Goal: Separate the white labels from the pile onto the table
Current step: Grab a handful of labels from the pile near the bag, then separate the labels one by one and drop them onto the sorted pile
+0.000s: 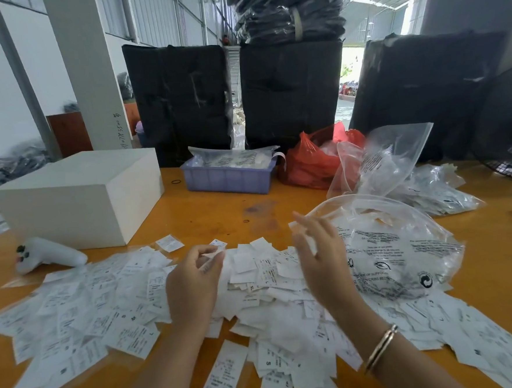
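Note:
A wide pile of white printed labels (270,286) covers the orange table (219,211) from left to right in front of me. My left hand (191,283) hovers over the middle of the pile and pinches a white label (212,256) between thumb and fingertips. To its right, my right hand (322,249) is raised above the pile with fingers spread, blurred, and appears to hold nothing. A single long label (223,375) lies apart near the table's front edge.
A clear printed plastic bag (397,244) lies just right of my right hand. Behind stand a white box (76,197), a white handheld device (47,254), a purple tray (229,176), a red bag (310,162), more clear bags (397,159) and black wrapped bundles (290,91).

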The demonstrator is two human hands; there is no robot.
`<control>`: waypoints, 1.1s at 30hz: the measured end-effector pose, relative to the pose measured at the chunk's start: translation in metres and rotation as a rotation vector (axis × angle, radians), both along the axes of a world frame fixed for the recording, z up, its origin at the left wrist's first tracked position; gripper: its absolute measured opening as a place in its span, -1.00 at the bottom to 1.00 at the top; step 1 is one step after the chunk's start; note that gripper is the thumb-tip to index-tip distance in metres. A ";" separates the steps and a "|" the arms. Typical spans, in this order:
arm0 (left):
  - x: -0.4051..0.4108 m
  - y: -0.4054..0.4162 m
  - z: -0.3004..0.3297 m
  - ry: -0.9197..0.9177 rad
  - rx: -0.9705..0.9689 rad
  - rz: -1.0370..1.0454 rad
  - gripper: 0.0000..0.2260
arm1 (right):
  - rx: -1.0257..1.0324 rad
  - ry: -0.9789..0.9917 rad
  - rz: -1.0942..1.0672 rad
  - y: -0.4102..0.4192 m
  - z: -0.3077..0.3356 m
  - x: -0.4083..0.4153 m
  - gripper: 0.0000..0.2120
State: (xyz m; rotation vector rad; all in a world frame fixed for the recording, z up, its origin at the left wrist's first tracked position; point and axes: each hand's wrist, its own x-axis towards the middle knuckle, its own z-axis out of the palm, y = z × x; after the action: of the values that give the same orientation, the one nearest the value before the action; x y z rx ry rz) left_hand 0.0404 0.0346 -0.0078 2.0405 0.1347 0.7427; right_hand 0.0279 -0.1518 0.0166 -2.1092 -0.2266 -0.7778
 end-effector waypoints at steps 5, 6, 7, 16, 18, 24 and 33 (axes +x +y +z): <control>0.001 0.006 -0.005 0.046 0.338 0.181 -0.84 | -0.061 -0.026 -0.343 -0.058 0.012 0.028 -0.74; 0.001 0.007 -0.007 0.073 0.390 0.200 -0.80 | -0.110 0.029 -0.394 -0.070 0.011 0.032 -0.73; 0.002 0.007 -0.008 0.102 0.458 0.221 -0.76 | -0.181 0.120 -0.434 -0.082 0.009 0.037 -0.71; 0.002 -0.002 -0.011 0.023 0.594 0.185 -0.77 | -0.663 0.530 -0.543 -0.107 -0.006 0.052 -0.85; 0.003 -0.003 -0.011 0.012 0.578 0.170 -0.79 | -0.638 0.498 -0.570 -0.106 -0.007 0.052 -0.84; 0.004 -0.004 -0.013 -0.003 0.576 0.131 -0.82 | -0.569 0.454 -0.588 -0.109 -0.010 0.052 -0.82; 0.002 -0.005 -0.012 0.008 0.549 0.091 -0.86 | -0.710 0.381 -0.651 -0.111 -0.006 0.054 -0.86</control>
State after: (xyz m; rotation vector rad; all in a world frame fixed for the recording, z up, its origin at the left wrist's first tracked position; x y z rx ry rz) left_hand 0.0424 0.0295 -0.0198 2.5703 0.0268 0.8998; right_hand 0.0820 -0.2630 0.0107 -3.0177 0.4885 -0.6857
